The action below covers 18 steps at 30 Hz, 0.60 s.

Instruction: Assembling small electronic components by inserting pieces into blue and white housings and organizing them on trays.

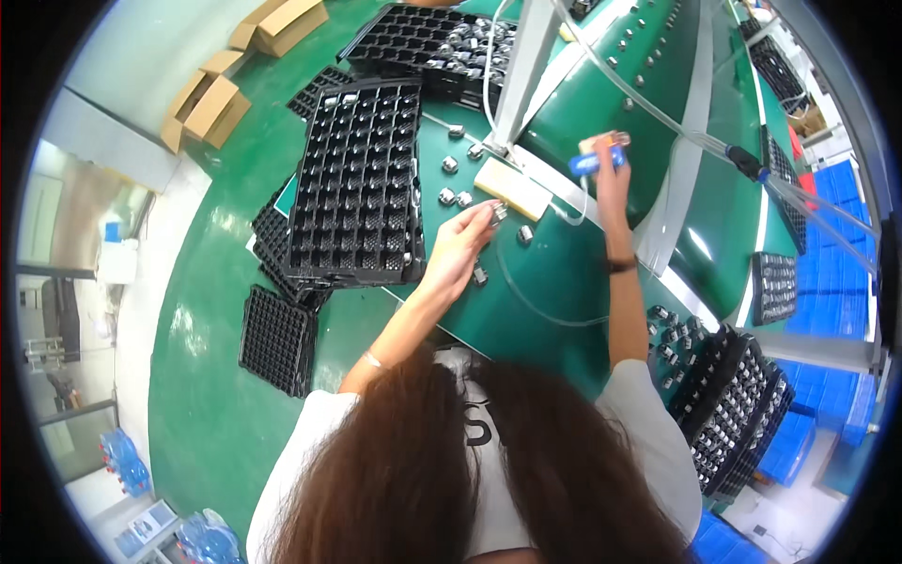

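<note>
My left hand (458,252) pinches a small metal part (499,212) between thumb and fingertips, just over the near edge of a pale yellow block (513,188). Farther right, my raised right hand (613,177) is closed around a small blue-and-orange hand tool (587,162); its exact kind is unclear. A thin clear tube (575,219) curves up near this tool. Loose metal parts lie on the green table around the block, one (524,234) right of my left fingers and another (450,164) left of the block. A black compartment tray (362,249) stands left of my left hand.
A far black tray (399,38) holds many metal parts. Stacked filled trays (728,414) stand at the right, beside loose parts. A metal post (526,70) rises behind the block, with hoses around it. More parts sit on the green belt (587,94). Cardboard boxes (216,113) are on the floor.
</note>
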Each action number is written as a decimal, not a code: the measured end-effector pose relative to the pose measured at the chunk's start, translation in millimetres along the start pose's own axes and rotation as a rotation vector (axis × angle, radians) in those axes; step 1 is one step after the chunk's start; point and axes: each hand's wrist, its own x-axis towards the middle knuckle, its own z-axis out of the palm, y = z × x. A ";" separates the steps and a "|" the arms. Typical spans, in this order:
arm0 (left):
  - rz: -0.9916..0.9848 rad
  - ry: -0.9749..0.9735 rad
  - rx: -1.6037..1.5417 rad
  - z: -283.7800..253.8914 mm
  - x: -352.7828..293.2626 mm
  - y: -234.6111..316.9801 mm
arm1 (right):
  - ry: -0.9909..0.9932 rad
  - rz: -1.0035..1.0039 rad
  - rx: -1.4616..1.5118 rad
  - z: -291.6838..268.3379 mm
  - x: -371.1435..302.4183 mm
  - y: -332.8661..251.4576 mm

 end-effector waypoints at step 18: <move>0.085 0.038 0.207 -1.7 -10.7 1.4 | -0.493 0.121 0.077 60.0 -100.9 -17.7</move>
